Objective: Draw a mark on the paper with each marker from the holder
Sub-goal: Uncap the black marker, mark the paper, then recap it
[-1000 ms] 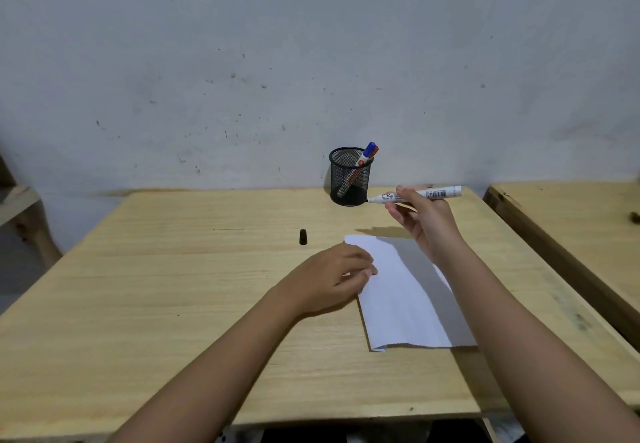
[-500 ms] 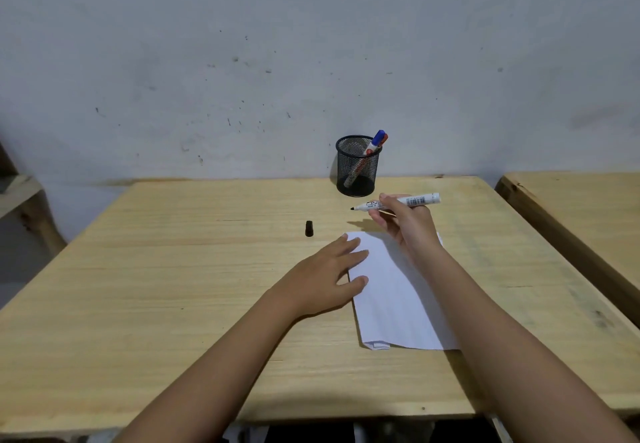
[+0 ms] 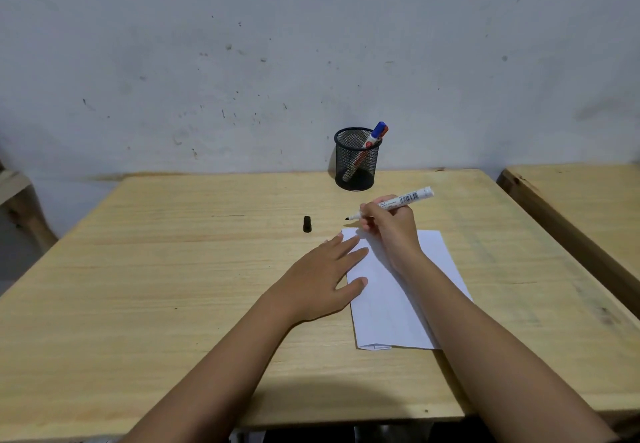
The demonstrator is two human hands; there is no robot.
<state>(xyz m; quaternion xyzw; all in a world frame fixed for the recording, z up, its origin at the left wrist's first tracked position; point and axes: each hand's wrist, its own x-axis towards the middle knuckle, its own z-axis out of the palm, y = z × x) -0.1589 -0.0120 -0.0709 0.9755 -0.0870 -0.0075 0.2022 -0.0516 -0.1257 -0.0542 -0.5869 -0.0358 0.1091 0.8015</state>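
White folded paper sheet (image 3: pixel 398 290) lies on the pale wooden table (image 3: pixel 173 287), and we press its left edge flat with our left hand (image 3: pixel 322 281), fingers spread, grasping nothing. Our right hand (image 3: pixel 389 224) clasps the uncapped white marker with a black tip (image 3: pixel 398 201) just above the paper's far corner. Its small black cap (image 3: pixel 307 224) stands nearby; the black mesh holder (image 3: pixel 355 162) behind keeps a blue-capped marker (image 3: pixel 372 138).

Left hand (image 3: pixel 323 280) flat, palm down, fingers spread and pointing forward-right. Right hand (image 3: pixel 389 226) raised ahead, fingers curled in a writing grip; both forearms extended forward.
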